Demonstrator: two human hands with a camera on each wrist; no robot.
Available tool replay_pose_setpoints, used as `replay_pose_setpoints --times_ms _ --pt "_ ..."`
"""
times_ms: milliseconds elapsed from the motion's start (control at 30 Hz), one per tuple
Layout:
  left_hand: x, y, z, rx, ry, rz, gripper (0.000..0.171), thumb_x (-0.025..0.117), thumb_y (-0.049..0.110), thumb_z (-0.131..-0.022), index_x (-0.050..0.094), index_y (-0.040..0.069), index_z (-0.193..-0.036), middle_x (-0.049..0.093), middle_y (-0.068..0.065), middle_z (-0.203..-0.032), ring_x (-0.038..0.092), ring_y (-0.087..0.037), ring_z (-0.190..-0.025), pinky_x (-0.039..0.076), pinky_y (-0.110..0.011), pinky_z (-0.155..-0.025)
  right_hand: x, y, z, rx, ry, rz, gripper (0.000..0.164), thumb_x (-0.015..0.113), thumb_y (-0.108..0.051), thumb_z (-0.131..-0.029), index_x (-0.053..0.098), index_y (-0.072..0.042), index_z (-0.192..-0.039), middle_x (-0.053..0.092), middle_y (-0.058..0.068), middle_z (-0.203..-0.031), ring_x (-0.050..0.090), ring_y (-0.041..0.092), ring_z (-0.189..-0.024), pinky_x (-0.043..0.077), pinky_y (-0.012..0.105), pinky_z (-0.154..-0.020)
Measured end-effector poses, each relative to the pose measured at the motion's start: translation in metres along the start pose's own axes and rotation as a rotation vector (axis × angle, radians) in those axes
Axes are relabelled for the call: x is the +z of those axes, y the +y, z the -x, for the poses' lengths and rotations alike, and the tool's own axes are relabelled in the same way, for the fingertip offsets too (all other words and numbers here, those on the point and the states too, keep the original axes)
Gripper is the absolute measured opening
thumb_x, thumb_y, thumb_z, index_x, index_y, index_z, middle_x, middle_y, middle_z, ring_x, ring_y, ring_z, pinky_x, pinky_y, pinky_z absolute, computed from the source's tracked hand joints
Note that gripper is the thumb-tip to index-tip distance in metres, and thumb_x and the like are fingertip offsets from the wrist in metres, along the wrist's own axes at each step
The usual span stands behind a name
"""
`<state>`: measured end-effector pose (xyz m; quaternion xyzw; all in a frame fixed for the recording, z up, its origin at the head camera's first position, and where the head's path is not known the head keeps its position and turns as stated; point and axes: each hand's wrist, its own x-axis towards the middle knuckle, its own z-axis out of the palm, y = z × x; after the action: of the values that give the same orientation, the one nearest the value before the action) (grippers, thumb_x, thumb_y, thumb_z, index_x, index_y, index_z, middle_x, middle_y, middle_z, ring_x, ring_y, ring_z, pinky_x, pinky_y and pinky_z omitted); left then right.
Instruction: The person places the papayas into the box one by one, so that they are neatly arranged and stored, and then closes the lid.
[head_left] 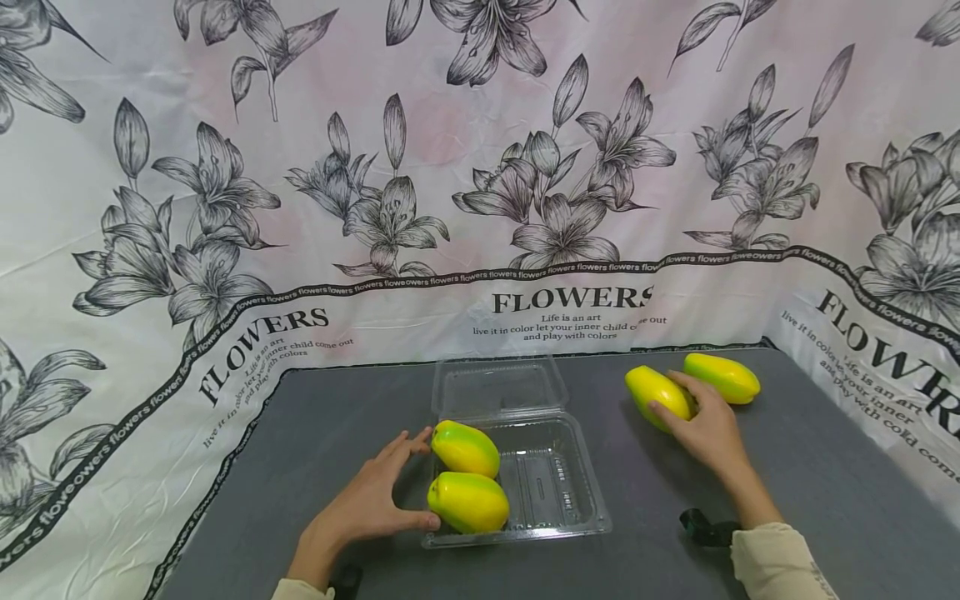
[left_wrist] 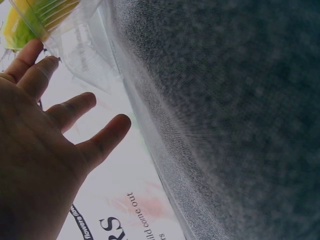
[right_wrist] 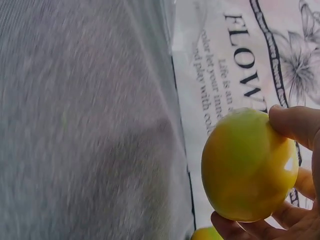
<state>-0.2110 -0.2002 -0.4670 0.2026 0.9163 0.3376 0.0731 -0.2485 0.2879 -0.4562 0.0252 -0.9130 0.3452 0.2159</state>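
Observation:
My right hand (head_left: 708,429) grips a yellow-green papaya (head_left: 657,395) between thumb and fingers, at the right of the table. In the right wrist view the held papaya (right_wrist: 250,167) shows its rounded end. Just behind that hand another papaya (head_left: 722,378) lies on the table. A clear plastic clamshell box (head_left: 592,500) stands open in the middle, its lid (head_left: 498,387) folded back. Two papayas, a rear one (head_left: 467,448) and a front one (head_left: 469,502), lie side by side in its left part. My left hand (head_left: 367,492) is at the box's left edge, fingers spread, thumb near the front papaya.
The dark grey table (head_left: 360,400) meets a white floral-printed cloth (head_left: 420,325) along its back and sides. Black wrist straps are visible, the right one (head_left: 705,529) by the sleeve.

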Motion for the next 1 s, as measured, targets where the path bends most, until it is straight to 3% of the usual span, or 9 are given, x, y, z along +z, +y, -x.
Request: replay_pose_setpoints --times_ms 200,567,1000 --pt "0.001 0.0 0.0 0.001 -0.005 0.007 0.083 0.083 0.065 -0.073 0.047 0.038 -0.143 0.023 0.014 -0.169 0.011 -0.035 -0.16 0.017 -0.083 -0.111 0.007 -0.018 0.0 -0.051 -0.036 -0.026 0.061 0.078 -0.027 -0.091 0.057 0.002 -0.14 0.06 0.027 -0.129 0.058 0.038 -0.107 0.05 0.048 -0.083" --pt "-0.001 0.001 0.001 0.004 -0.005 0.008 0.083 0.083 0.065 -0.073 0.047 0.038 -0.143 0.023 0.015 -0.169 0.011 -0.035 -0.16 0.018 -0.083 -0.111 0.016 -0.052 0.001 -0.086 -0.103 -0.121 0.059 0.079 -0.025 -0.09 0.058 -0.006 -0.142 0.061 0.018 -0.124 0.061 0.028 -0.101 0.054 0.024 -0.078" --pt "0.0 0.001 0.001 0.003 -0.009 0.014 0.084 0.083 0.065 -0.073 0.046 0.038 -0.145 0.024 0.009 -0.17 0.011 -0.037 -0.16 0.017 -0.083 -0.111 0.032 -0.082 0.009 -0.136 -0.196 -0.284 0.056 0.078 -0.027 -0.091 0.059 -0.014 -0.142 0.063 0.011 -0.129 0.063 0.025 -0.097 0.058 0.026 -0.076"
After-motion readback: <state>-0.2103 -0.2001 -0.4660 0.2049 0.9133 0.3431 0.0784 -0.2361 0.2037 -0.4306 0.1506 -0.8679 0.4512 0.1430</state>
